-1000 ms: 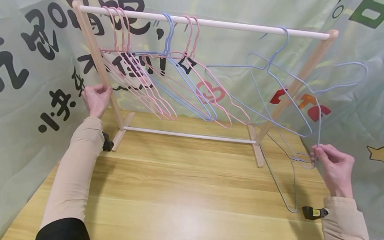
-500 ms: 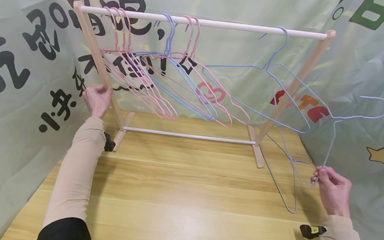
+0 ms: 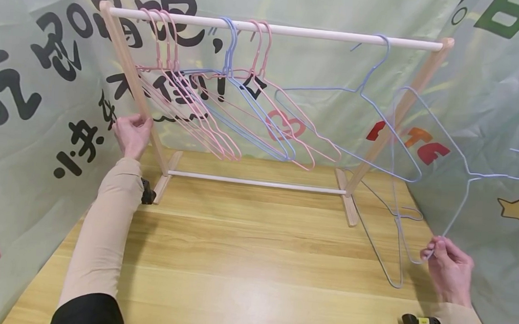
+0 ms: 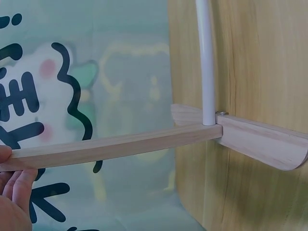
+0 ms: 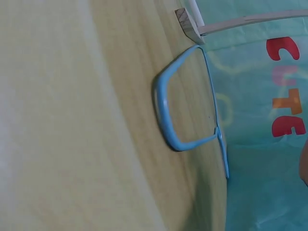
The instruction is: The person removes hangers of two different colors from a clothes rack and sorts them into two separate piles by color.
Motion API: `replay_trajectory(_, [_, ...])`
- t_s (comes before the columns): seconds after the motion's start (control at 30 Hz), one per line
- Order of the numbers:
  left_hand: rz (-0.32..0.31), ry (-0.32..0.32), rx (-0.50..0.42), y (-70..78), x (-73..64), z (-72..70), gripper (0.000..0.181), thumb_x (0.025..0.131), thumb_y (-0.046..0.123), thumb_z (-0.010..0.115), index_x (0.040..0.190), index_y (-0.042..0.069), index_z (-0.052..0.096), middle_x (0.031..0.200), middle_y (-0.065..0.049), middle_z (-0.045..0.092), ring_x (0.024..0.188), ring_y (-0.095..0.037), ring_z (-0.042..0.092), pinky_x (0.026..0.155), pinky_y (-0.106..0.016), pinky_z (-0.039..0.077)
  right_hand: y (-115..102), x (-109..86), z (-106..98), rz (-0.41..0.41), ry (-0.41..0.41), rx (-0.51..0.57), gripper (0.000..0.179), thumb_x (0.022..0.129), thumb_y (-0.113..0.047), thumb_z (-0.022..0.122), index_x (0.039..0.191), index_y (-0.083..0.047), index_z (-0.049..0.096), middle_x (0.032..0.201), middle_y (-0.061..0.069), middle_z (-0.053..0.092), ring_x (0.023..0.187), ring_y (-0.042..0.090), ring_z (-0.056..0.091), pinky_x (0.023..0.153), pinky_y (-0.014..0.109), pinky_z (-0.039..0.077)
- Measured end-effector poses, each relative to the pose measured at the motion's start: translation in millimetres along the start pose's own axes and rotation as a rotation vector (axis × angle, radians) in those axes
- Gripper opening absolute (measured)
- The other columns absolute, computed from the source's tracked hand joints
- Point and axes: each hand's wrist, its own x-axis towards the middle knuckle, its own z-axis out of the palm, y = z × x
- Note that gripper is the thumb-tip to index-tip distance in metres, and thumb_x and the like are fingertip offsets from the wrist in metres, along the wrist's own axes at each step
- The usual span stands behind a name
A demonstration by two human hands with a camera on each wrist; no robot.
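Note:
My left hand [image 3: 131, 135] holds the left wooden post [image 3: 125, 62] of a small clothes rack; in the left wrist view its fingers [image 4: 21, 187] lie around that post. Out to the right, my right hand [image 3: 451, 270] pinches a light blue wire clothes hanger [image 3: 490, 175] near one shoulder end. The hanger is tilted, its hook pointing right. Below it, another blue hanger [image 5: 166, 110] lies on the table by the rack's right foot. A single blue hanger [image 3: 364, 84] hangs toward the right of the white rail [image 3: 310, 32].
Pink hangers [image 3: 173, 45] hang at the rail's left, then blue hangers [image 3: 228, 52], then pink hangers [image 3: 265, 50] near the middle. A white lower bar [image 3: 254, 183] joins the rack's feet on the wooden table [image 3: 237, 258]. A printed cloth [image 3: 486, 120] surrounds the table.
My right hand has moved down and slightly toward me with the hanger, whose hook has swung right and down. The left hand has stayed on the post.

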Motion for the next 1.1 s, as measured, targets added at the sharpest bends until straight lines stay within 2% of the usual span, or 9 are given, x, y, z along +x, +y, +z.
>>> replay_trajectory(0.17, [0.002,-0.005,0.000,1.3,0.2,-0.1,0.028,0.091,0.026,0.067,0.109,0.008,0.078,0.111,-0.017,0.076,0.089,-0.012,0.059,0.104,-0.035,0.042,0.3,-4.2,-0.6,0.016,0.062,0.079,0.034,0.100,0.015,0.029,0.106,0.027,0.061,0.092,0.031,0.068,0.077,0.034,0.070,0.067,0.037,0.060])
replay_trajectory(0.33, [0.012,0.003,-0.003,2.0,0.1,-0.2,0.029,0.092,0.026,0.067,0.110,0.006,0.078,0.112,-0.019,0.075,0.103,-0.026,0.063,0.106,-0.037,0.040,1.3,-6.7,0.5,0.019,0.167,0.041,0.029,0.099,0.016,0.035,0.101,0.026,0.063,0.086,0.029,0.067,0.072,0.032,0.068,0.062,0.035,0.059])
replay_trajectory(0.57, [0.003,-0.003,-0.012,2.6,-0.4,-0.8,0.029,0.092,0.024,0.067,0.112,0.007,0.077,0.114,-0.018,0.075,0.107,-0.029,0.066,0.105,-0.036,0.044,-5.6,-10.4,-1.3,0.091,0.298,-0.028,0.028,0.097,0.017,0.040,0.098,0.023,0.067,0.078,0.026,0.070,0.064,0.029,0.067,0.058,0.032,0.058])
replay_trajectory(0.7, [-0.008,-0.012,-0.013,2.5,-0.3,-0.8,0.029,0.092,0.024,0.067,0.113,0.007,0.076,0.115,-0.018,0.074,0.110,-0.029,0.066,0.108,-0.037,0.042,-11.2,-11.9,-5.1,0.179,0.402,-0.159,0.026,0.095,0.017,0.046,0.094,0.017,0.072,0.077,0.020,0.072,0.061,0.024,0.067,0.057,0.029,0.058])
replay_trajectory(0.8, [-0.010,-0.016,-0.009,2.4,-0.7,-0.4,0.029,0.092,0.024,0.067,0.114,0.008,0.076,0.116,-0.017,0.074,0.109,-0.029,0.067,0.107,-0.037,0.043,-15.7,-13.6,-8.8,0.290,0.444,-0.281,0.026,0.095,0.015,0.050,0.092,0.011,0.076,0.079,0.014,0.073,0.063,0.019,0.067,0.059,0.027,0.057])
replay_trajectory(0.97, [-0.009,-0.011,-0.003,2.0,-1.0,0.3,0.028,0.092,0.024,0.067,0.113,0.008,0.076,0.115,-0.017,0.074,0.105,-0.027,0.065,0.106,-0.037,0.044,-22.6,-17.8,-13.9,0.459,0.429,-0.437,0.029,0.096,0.011,0.054,0.087,0.000,0.079,0.077,0.007,0.075,0.066,0.012,0.067,0.060,0.023,0.057])
replay_trajectory(1.1, [-0.008,-0.006,-0.004,1.3,-0.9,0.1,0.028,0.092,0.025,0.067,0.111,0.007,0.077,0.114,-0.018,0.075,0.105,-0.026,0.063,0.106,-0.037,0.042,-25.7,-19.2,-17.1,0.564,0.392,-0.565,0.037,0.096,0.012,0.052,0.085,-0.009,0.081,0.078,0.001,0.077,0.067,0.008,0.069,0.061,0.020,0.057])
